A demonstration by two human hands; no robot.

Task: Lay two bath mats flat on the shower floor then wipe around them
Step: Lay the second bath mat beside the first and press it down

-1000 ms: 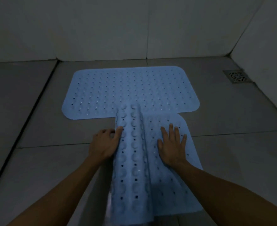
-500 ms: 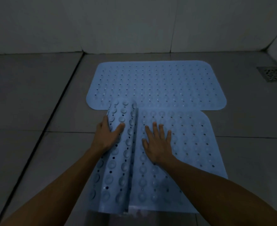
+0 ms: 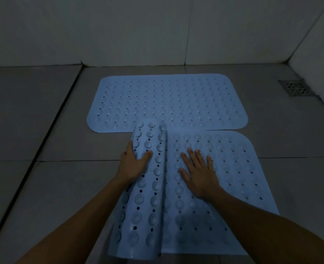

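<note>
Far mat (image 3: 166, 101) lies flat on floor (image 3: 33, 121) near back wall (image 3: 119, 29); near mat (image 3: 224, 168) sits just in front, edges touching. Near mat's L part curls up over itself, L hand (image 3: 133, 164) on curl, R hand (image 3: 199, 172) flat on its laid part. Drain (image 3: 295, 88) far R, by side wall.

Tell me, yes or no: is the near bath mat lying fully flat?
No. The near bath mat's left part is still curled over, held by the left hand.
</note>
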